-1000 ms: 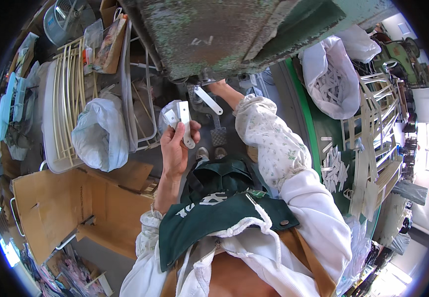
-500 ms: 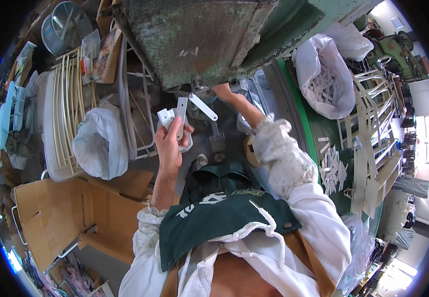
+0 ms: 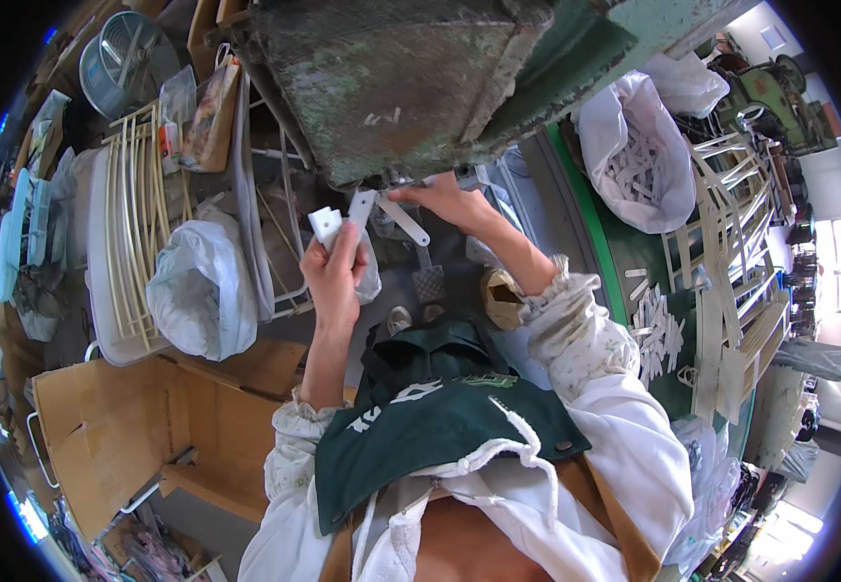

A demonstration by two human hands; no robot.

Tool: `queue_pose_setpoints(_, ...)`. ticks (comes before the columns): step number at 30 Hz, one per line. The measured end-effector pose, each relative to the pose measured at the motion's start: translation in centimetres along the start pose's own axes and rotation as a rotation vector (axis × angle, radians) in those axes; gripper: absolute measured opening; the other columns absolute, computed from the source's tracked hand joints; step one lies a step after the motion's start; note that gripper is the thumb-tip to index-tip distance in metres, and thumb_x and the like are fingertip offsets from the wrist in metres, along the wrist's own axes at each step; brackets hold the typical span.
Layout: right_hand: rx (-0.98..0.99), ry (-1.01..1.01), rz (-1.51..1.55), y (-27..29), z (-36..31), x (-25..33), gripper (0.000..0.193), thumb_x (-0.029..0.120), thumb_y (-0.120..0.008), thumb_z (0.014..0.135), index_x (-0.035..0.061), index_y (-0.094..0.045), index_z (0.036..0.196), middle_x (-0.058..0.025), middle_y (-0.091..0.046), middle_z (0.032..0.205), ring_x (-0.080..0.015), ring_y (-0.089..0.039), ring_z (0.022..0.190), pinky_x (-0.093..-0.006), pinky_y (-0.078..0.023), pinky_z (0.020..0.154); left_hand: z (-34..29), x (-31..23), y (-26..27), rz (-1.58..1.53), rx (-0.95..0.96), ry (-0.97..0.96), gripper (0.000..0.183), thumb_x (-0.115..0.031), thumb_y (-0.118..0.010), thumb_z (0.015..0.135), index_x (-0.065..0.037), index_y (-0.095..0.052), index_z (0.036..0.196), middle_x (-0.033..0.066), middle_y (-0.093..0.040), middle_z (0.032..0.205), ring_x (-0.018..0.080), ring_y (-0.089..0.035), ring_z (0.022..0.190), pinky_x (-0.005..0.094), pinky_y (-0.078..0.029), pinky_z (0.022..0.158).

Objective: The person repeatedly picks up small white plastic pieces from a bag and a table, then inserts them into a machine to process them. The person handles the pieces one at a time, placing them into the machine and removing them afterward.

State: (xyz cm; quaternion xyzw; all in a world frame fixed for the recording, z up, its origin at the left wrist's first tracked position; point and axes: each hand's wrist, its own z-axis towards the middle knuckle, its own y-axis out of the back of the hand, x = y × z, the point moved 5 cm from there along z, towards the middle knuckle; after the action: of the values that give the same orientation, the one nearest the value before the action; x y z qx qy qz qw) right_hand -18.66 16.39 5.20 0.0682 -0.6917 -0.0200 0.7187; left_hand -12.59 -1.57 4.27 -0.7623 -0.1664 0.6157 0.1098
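Observation:
My left hand (image 3: 333, 276) is closed around several white flat strips (image 3: 324, 225), fanned between thumb and fingers. One held strip (image 3: 361, 207) points up toward the lower edge of a worn green machine (image 3: 381, 87). Just right of it, another white strip (image 3: 407, 225) with a rounded, holed end slants down from under the machine. My right hand (image 3: 449, 204) reaches in from the right, its fingers closed at that strip's upper end. The machine's edge and my fingers partly hide the contact there.
On the right, a green-edged table (image 3: 595, 218) carries a white sack (image 3: 624, 209) of strips, a loose pile of strips (image 3: 657, 330) and long slatted pieces. A pedal (image 3: 428, 283) lies below the machine. To the left are a white bag (image 3: 197, 291) and an open carton (image 3: 110, 427).
My right hand has come left from beneath the machine's edge to the slanting strip's upper end. My left hand has tilted its strips slightly, and the slanting strip has shifted a little.

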Motion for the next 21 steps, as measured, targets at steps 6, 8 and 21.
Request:
queue_pose_setpoints(6,0.270,-0.221,-0.040,0.0,-3.4,-0.7,0.026,0.024,-0.074,0.079,0.0000,-0.065,0.077,-0.0044,-0.064,0.068,-0.0089,-0.057,0.062,-0.0251,-0.045,0.058,1.3,-0.1,-1.7,0.102,0.041,-0.026,0.013,-0.014,-0.061,0.089,-0.002,-0.057,0.084,0.0001,-0.051,0.061,0.0038,-0.043,0.047,0.0186,-0.026,0.038)
queue_pose_setpoints(8,0.244,-0.225,-0.017,-0.1,-3.4,-0.8,0.023,0.021,-0.071,0.081,0.0006,-0.065,0.074,-0.0033,-0.064,0.064,-0.0073,-0.056,0.059,-0.0240,-0.042,0.055,1.3,-0.3,-1.9,0.123,0.044,-0.030,0.013,-0.014,-0.061,0.089,-0.002,-0.057,0.085,-0.0005,-0.050,0.060,0.0037,-0.043,0.047,0.0186,-0.026,0.038)
queue_pose_setpoints(21,0.267,-0.237,-0.028,-0.2,-4.5,-0.6,0.021,0.019,-0.066,0.086,-0.0021,-0.068,0.083,-0.0017,-0.063,0.063,-0.0040,-0.049,0.056,-0.0214,-0.034,0.049,1.6,1.2,0.7,0.062,0.065,0.059,0.013,-0.012,-0.066,0.085,0.000,-0.064,0.083,0.0041,-0.057,0.058,0.0049,-0.042,0.041,0.0187,-0.026,0.037)
